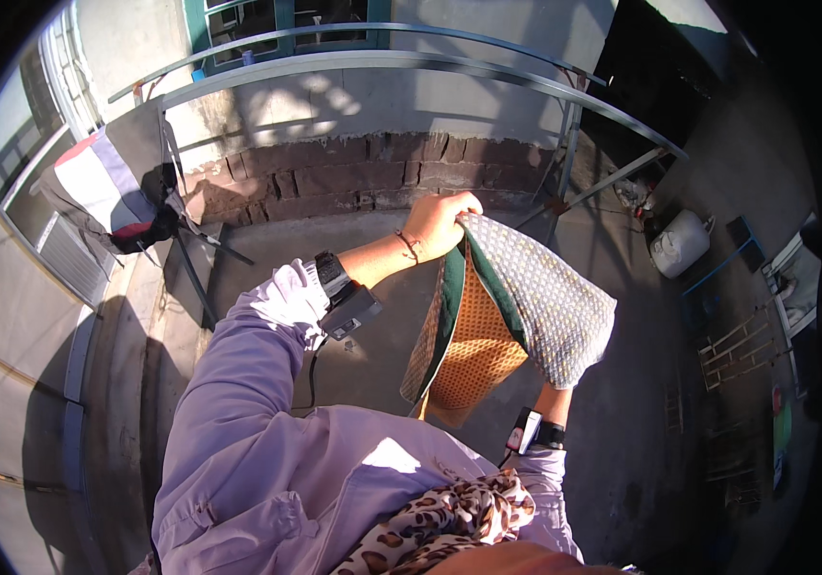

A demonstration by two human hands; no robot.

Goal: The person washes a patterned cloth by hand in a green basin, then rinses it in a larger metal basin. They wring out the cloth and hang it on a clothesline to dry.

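Note:
My left hand (444, 221) is raised in front of me, its fingers closed on the top edge of a patterned fabric piece (540, 298). The fabric is grey with a woven texture, has dark green edging and hangs with an orange-brown side (479, 345) showing between its folds. The forearm of my right hand comes up from below at the right, and the hand itself is covered by the fabric, so its fingers cannot be seen. Both wrists wear black straps with small devices.
A metal rail frame (411, 61) crosses ahead, before a wall with a brick base (353, 180). Striped cloth (105, 183) hangs over its left end, near concrete steps. At the right stand a white plastic container (680, 243), a blue-handled dustpan (743, 237) and a metal rack (741, 348).

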